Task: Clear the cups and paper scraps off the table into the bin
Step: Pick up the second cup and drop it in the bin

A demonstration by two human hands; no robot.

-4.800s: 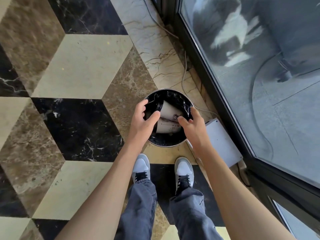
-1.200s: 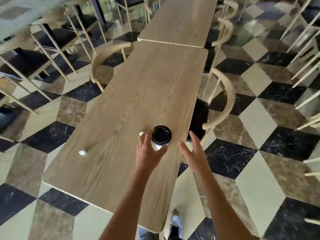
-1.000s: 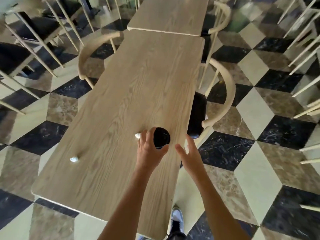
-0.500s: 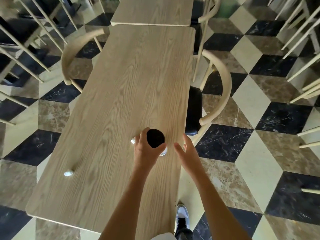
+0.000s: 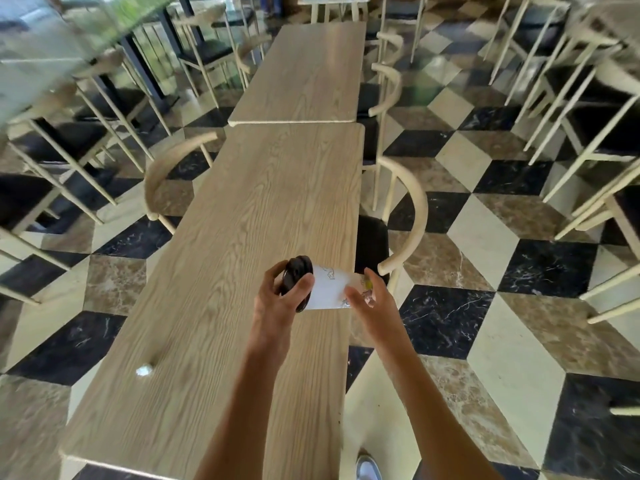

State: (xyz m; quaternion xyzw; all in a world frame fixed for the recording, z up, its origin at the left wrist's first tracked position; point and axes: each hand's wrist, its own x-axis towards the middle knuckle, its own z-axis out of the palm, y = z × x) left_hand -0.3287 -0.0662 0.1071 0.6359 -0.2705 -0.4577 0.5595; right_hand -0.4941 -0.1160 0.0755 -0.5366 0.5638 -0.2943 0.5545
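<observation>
A white paper cup (image 5: 329, 285) with a black lid (image 5: 294, 277) is tipped on its side above the long wooden table (image 5: 225, 271), near its right edge. My left hand (image 5: 280, 303) grips the lid end. My right hand (image 5: 370, 299) touches the cup's bottom end with its fingers spread. A small crumpled white paper scrap (image 5: 143, 370) lies on the table's near left part. The bin is out of sight.
A curved-back wooden chair (image 5: 405, 230) stands tight against the table's right side, another chair (image 5: 166, 171) on the left. A second table (image 5: 304, 71) butts onto the far end. More chairs fill both sides of the checkered marble floor (image 5: 485, 323).
The cup stood upright on the table half a second ago; now it is lifted and tipped sideways between both hands. Earlier still, my hands were at the bin with cups inside.
</observation>
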